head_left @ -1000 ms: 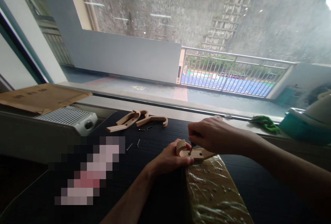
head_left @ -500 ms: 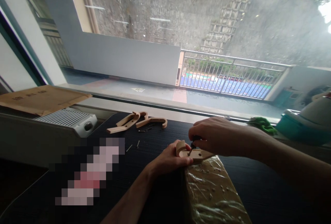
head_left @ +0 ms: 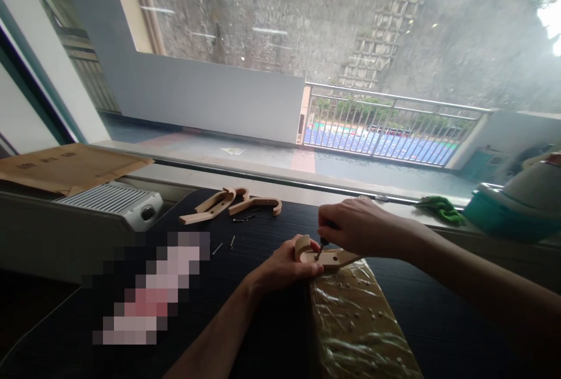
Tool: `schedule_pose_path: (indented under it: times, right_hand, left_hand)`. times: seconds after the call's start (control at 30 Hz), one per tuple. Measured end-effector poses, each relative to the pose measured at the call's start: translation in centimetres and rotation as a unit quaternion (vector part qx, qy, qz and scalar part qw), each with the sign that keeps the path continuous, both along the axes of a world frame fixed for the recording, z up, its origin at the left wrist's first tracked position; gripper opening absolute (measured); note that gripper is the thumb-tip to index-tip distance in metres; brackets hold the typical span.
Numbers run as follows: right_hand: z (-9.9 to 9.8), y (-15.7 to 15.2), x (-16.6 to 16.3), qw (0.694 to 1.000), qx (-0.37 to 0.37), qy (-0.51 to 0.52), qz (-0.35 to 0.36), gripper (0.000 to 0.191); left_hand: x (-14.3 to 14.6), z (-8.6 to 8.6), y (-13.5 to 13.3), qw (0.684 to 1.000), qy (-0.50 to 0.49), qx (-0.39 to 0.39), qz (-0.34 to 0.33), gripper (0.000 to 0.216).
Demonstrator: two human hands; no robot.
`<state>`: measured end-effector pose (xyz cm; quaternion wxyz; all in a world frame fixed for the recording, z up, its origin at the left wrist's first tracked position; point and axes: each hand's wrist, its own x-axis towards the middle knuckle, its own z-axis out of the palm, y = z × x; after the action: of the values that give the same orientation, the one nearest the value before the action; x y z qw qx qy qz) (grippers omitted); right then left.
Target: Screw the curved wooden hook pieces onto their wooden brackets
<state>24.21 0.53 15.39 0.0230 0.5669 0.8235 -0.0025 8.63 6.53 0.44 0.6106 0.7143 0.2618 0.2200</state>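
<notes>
A pale wooden hook (head_left: 326, 258) lies at the far end of a long block wrapped in shiny brown tape (head_left: 355, 315). My left hand (head_left: 284, 262) is closed around the hook's curled end, thumb on the near side. From above, my right hand (head_left: 350, 224) grips a dark-handled screwdriver (head_left: 322, 246), its shaft slanting down to a hole in the hook near the curl. A second hole shows farther along the hook. Whether a screw sits under the tip is too small to tell.
Several more wooden hooks (head_left: 210, 207) lie at the back of the dark table (head_left: 228, 274), with loose screws (head_left: 218, 248) near them. A brown envelope (head_left: 65, 163) rests on a white appliance at left. A green cloth (head_left: 442, 209) and teal container (head_left: 491, 209) stand right by the window.
The right hand has turned slightly on the screwdriver, its wrist a little higher. My left hand keeps its hold on the hook. The whole view has shifted slightly.
</notes>
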Motion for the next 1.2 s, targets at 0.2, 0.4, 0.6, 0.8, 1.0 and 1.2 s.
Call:
schedule_pose_path:
  times: [0.2,0.4,0.6,0.8,1.0,1.2]
  right_hand:
    - [1.7,-0.8,0.0,0.999,-0.020,0.000,0.045,0.020]
    - [1.8,-0.3,-0.4,0.996,-0.041,0.005,0.085,0.022]
    - [-0.3,0.4,0.0,0.999,0.011,0.042,0.011,0.027]
    - [-0.8,0.6,-0.6,0.997,0.043,-0.010,-0.068,0.033]
    - [1.2,-0.5,-0.7,0.999,-0.005,-0.013,0.051,0.021]
    - [1.4,-0.4,-0.9,0.996,-0.043,-0.025,0.078,0.019]
  left_hand:
    - [-0.1,-0.5,0.3,0.999,-0.026,-0.013,-0.013,0.034]
    - [-0.1,0.1,0.0,1.000,-0.015,-0.016,-0.014,0.031]
    - [0.1,-0.1,0.0,1.000,-0.017,-0.018,-0.004,0.031]
    - [0.1,-0.5,0.2,1.000,-0.020,-0.018,0.000,0.034]
    - [0.0,-0.1,0.1,1.000,-0.010,-0.006,-0.008,0.032]
    - [0.0,0.5,-0.2,0.999,-0.003,-0.034,-0.012,0.034]
